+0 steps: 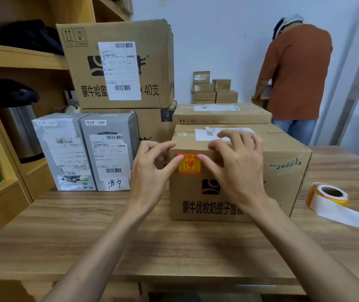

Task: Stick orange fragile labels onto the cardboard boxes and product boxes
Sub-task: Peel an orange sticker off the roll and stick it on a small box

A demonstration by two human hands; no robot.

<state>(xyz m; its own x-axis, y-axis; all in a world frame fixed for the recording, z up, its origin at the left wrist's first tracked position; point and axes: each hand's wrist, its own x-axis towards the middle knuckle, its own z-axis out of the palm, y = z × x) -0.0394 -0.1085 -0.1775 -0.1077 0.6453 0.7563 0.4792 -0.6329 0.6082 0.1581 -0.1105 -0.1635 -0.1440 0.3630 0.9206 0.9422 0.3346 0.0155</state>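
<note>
Head view: the orange label [189, 163] sits high on the front face of the box [228, 192], near its left edge and just above the printed logo. The left hand [152, 171] and right hand [239, 166] each press a thumb on one top corner of the label. The right hand's fingers lie spread across the box top and the left's are bent at the top edge; neither hand grasps anything.

Only the top corners are under pressure, so I judge the lower edge may not be bonded. It could lift or trap a crease unless it is smoothed downward. A hard push could also slide the box back.

To the right lies the roll [329, 194], its white backing trailing toward the counter's edge. Two grey boxes [108, 153] stand left of the box, with no orange label visible on them. Larger cartons [119, 62] are stacked behind.

The counter [130, 225] is wood-grain. A wooden shelf [21, 57] runs along the left, and a person [294, 73] in an orange shirt stands facing the pale wall.
</note>
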